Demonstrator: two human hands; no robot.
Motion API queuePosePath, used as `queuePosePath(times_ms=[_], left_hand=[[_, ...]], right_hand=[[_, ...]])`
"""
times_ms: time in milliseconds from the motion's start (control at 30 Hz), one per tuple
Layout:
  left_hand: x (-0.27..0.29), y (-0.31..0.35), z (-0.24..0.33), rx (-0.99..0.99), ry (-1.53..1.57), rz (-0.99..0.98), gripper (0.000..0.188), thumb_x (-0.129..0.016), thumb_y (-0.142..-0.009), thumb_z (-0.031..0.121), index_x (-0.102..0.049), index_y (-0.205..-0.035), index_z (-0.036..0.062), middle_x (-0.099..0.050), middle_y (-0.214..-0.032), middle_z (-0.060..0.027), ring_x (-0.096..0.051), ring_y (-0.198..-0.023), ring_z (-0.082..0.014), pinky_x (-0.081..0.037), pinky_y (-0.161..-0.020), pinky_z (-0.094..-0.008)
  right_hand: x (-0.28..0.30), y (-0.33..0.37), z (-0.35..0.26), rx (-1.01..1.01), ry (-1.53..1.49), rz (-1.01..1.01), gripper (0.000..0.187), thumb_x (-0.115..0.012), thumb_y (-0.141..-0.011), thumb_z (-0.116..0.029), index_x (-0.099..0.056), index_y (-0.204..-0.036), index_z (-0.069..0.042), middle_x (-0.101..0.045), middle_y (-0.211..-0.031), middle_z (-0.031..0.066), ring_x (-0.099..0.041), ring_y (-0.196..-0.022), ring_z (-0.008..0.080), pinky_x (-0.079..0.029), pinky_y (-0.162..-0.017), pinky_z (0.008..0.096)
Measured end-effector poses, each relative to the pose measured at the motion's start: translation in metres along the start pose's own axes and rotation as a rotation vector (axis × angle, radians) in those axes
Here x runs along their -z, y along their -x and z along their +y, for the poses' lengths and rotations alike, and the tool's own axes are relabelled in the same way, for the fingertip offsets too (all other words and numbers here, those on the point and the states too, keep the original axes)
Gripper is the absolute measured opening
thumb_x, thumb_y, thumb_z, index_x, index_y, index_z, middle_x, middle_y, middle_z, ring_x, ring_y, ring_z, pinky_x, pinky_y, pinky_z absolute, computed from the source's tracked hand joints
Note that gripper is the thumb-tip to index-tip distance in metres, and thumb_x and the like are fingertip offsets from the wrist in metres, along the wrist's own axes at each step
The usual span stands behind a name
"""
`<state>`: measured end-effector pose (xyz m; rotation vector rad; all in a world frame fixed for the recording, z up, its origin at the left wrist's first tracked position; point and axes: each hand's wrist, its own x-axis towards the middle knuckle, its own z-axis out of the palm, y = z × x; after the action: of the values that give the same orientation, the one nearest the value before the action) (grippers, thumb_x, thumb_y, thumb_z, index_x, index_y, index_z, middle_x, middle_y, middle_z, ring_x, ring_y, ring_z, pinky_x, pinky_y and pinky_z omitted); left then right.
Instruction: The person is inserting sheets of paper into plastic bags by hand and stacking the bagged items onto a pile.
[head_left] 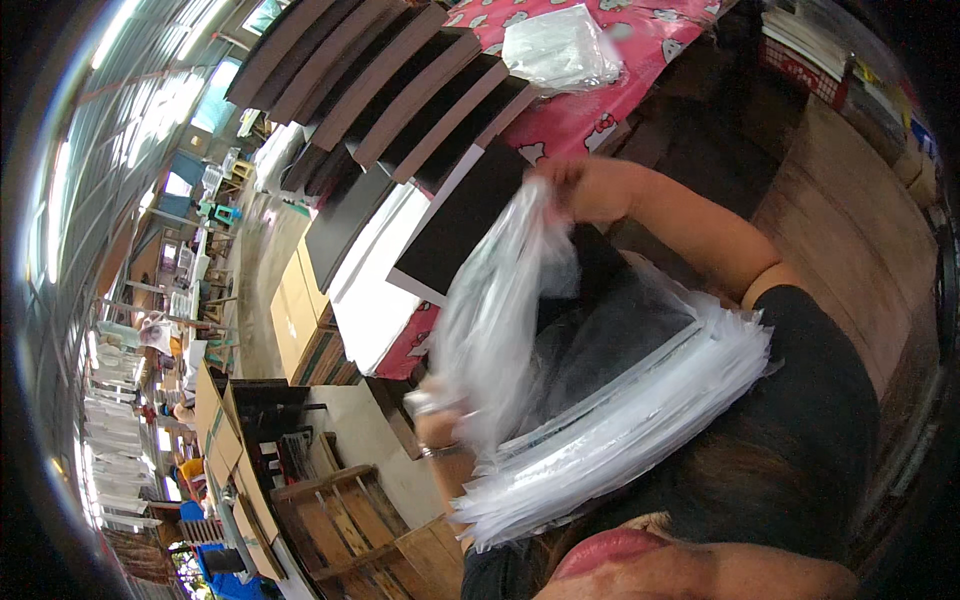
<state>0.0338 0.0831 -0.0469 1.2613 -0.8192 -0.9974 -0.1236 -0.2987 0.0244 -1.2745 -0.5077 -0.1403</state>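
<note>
A clear plastic bag (495,315) hangs crumpled and blurred between my two hands. Up by the table edge, my right hand (560,188) has its fingers closed on the bag's upper end. Lower and to the left, my left hand (440,412) grips the other end, partly smeared by motion. Against my body rests a thick, fanned stack of clear plastic bags (620,420), close below the held one. Just beyond my hands lies a black panel with a white border (465,215), partly covered by the plastic.
Brown-edged black boards (400,95) are piled at the far side on a pink patterned table cover (655,75), near a clear plastic packet (562,48). White sheets (375,285) and cardboard boxes (298,310) sit left. A wooden pallet (335,520) is lower left; a red crate (800,68) is upper right.
</note>
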Motion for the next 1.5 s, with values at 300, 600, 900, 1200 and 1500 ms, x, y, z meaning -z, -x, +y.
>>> queuePosePath(times_ms=[300, 600, 900, 1200, 1500], left_hand=[[0.0, -0.05, 0.031, -0.387, 0.371, 0.41, 0.057, -0.057, -0.069, 0.026, -0.049, -0.117, -0.0032, -0.06, -0.106, -0.0191, -0.058, -0.097, -0.0289, -0.047, -0.086, -0.0471], [-0.017, -0.147, 0.037, -0.244, -0.525, 0.789, 0.057, -0.041, -0.083, -0.001, -0.03, -0.139, 0.0041, -0.037, -0.058, 0.0069, -0.033, -0.049, -0.0038, -0.028, -0.043, -0.0204], [-0.035, -0.07, 0.047, -0.342, -0.609, 0.795, 0.041, -0.053, -0.076, -0.003, -0.055, -0.118, -0.0025, -0.056, -0.069, 0.0013, -0.043, -0.054, -0.0045, -0.033, -0.046, -0.0197], [-0.013, -0.056, 0.011, 0.535, -0.335, 0.4, 0.02, -0.065, -0.079, 0.011, -0.062, -0.094, -0.0013, -0.061, -0.077, -0.0021, -0.054, -0.059, -0.0103, -0.043, -0.051, -0.0245], [0.015, -0.052, -0.106, 0.618, -0.362, 0.614, 0.023, -0.066, -0.079, 0.012, -0.06, -0.098, 0.0003, -0.06, -0.078, -0.0015, -0.051, -0.058, -0.009, -0.041, -0.051, -0.0238]], right_hand=[[0.035, 0.0, 0.009, -0.123, 0.042, 0.222, 0.032, -0.061, -0.077, -0.012, -0.054, -0.108, -0.008, -0.054, -0.087, 0.0038, -0.053, -0.078, 0.0098, -0.045, -0.068, 0.0237], [0.042, -0.031, 0.046, 0.091, 1.546, 0.765, 0.046, -0.056, -0.072, -0.004, -0.056, -0.117, -0.01, -0.041, -0.116, 0.0203, -0.058, -0.091, 0.0363, -0.05, -0.077, 0.0415], [-0.008, 0.024, -0.029, -0.25, 0.588, 0.441, 0.036, -0.057, -0.07, 0.0, -0.059, -0.105, -0.003, -0.055, -0.087, 0.007, -0.058, -0.076, 0.015, -0.047, -0.065, 0.0257], [0.034, 0.106, 0.062, -0.468, -0.215, 0.39, 0.041, -0.065, -0.074, -0.009, -0.053, -0.114, -0.004, -0.061, -0.094, 0.0055, -0.058, -0.072, 0.0113, -0.047, -0.061, 0.0227], [0.086, 0.151, 0.181, -1.125, 0.97, 0.339, 0.028, -0.062, -0.078, -0.022, -0.063, -0.1, -0.004, -0.065, -0.092, 0.0135, -0.061, -0.081, 0.0244, -0.048, -0.072, 0.0359]])
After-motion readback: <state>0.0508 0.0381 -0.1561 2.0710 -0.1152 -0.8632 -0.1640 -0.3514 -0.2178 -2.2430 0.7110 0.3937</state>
